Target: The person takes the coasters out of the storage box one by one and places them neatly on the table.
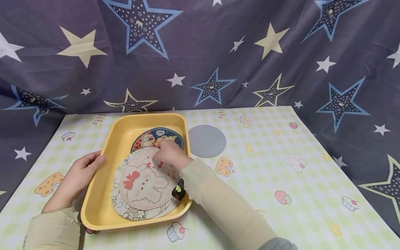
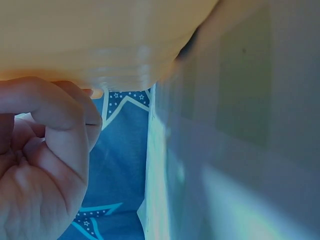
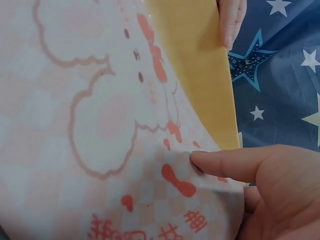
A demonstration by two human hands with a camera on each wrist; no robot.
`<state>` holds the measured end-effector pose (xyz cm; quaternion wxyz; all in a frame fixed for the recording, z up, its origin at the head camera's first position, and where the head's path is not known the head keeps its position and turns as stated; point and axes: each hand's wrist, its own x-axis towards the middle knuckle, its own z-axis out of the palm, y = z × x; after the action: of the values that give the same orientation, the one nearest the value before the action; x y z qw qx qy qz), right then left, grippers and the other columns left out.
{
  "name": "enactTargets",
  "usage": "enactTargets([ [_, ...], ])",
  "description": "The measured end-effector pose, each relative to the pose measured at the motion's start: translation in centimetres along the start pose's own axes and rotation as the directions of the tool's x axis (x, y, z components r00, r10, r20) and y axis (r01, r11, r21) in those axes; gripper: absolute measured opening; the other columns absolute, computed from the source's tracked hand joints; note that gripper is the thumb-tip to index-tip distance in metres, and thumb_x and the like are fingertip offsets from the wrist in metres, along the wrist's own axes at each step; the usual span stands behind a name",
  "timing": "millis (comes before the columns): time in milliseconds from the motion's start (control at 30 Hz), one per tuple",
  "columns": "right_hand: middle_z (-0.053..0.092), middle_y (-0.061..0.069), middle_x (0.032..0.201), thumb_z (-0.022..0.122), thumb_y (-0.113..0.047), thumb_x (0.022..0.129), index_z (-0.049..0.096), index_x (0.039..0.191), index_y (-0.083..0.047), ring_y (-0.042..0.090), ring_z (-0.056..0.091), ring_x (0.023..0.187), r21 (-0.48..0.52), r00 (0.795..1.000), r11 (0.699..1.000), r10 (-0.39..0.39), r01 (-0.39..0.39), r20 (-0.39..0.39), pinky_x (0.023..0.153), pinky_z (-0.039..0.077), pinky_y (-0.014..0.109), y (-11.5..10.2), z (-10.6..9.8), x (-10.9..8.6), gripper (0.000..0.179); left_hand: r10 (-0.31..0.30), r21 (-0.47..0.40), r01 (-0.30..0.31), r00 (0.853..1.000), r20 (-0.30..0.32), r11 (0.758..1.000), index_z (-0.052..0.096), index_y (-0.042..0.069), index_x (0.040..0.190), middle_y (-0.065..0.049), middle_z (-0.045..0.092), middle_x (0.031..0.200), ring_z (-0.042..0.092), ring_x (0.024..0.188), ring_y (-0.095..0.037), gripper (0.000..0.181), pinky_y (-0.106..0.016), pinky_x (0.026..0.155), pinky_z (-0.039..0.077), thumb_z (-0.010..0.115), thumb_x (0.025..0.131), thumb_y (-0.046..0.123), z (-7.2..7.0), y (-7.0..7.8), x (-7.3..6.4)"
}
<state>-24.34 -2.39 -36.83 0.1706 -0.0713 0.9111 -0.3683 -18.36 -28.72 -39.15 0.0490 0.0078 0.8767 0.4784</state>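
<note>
A yellow tray lies on the table with several round mats in it. On top is a pink mat with a white rabbit and red bow. My right hand pinches its far edge; in the right wrist view the thumb lies on its face and other fingers go behind. Beneath it shows a pale floral mat, and a dark blue patterned mat lies farther back. My left hand grips the tray's left rim, its fingers curled at the wall in the left wrist view.
A plain grey disc lies on the table just right of the tray. The table wears a green-checked cloth with cartoon prints. A dark star-patterned curtain hangs behind it and at the sides.
</note>
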Motion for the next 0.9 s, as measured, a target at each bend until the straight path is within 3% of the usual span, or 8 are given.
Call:
enactTargets([
  [200,0.063,0.000,0.081,0.080,-0.012,0.080,0.065,0.090,-0.011,0.016,0.056,0.073,0.041,0.999,0.999,-0.002,0.001,0.042,0.066,0.043,0.027,0.4,0.0,0.1,0.018,0.012,-0.001,-0.012,1.000,-0.002,1.000,0.033,-0.014,0.146,-0.017,0.065,0.113,0.066,0.080,0.001,0.064,-0.025,0.067,0.059,0.040,0.107,0.036,-0.1,-0.2,0.1],
  [333,0.062,0.000,0.078,0.080,-0.010,0.080,0.063,0.084,-0.011,0.016,0.053,0.073,0.064,0.999,0.998,0.005,-0.008,0.045,0.065,0.041,0.027,0.7,-0.1,0.1,0.017,0.018,-0.006,-0.018,1.000,0.002,1.000,0.034,-0.015,0.145,-0.010,0.066,0.108,0.066,0.080,0.001,0.063,-0.025,0.067,0.059,0.040,0.107,0.036,-0.1,-0.3,0.1],
  [533,0.057,0.001,0.073,0.080,-0.012,0.081,0.059,0.074,-0.010,0.016,0.049,0.068,0.078,0.999,0.997,-0.007,0.003,0.052,0.060,0.038,0.026,1.0,-0.1,0.3,0.022,0.019,-0.001,-0.019,1.000,0.001,1.000,0.033,-0.015,0.145,-0.018,0.064,0.113,0.066,0.080,0.000,0.063,-0.025,0.067,0.060,0.039,0.108,0.035,0.0,-0.4,0.2],
  [767,0.058,0.000,0.076,0.078,-0.013,0.084,0.061,0.078,-0.010,0.015,0.051,0.070,0.121,0.998,0.992,-0.033,0.027,0.045,0.062,0.039,0.025,1.3,-0.1,0.4,0.019,0.017,-0.015,-0.017,1.000,0.003,1.000,0.033,-0.014,0.146,-0.013,0.065,0.109,0.067,0.081,-0.001,0.066,-0.027,0.067,0.060,0.039,0.107,0.038,-0.1,-0.2,0.0],
  [900,0.058,0.001,0.076,0.078,-0.011,0.084,0.061,0.077,-0.008,0.015,0.051,0.068,0.160,0.997,0.985,-0.066,0.059,0.037,0.061,0.040,0.023,1.5,-0.3,0.4,0.019,0.015,-0.017,-0.015,1.000,0.005,1.000,0.032,-0.014,0.147,-0.021,0.063,0.113,0.068,0.081,-0.001,0.067,-0.027,0.068,0.060,0.038,0.107,0.039,-0.1,-0.2,0.0],
])
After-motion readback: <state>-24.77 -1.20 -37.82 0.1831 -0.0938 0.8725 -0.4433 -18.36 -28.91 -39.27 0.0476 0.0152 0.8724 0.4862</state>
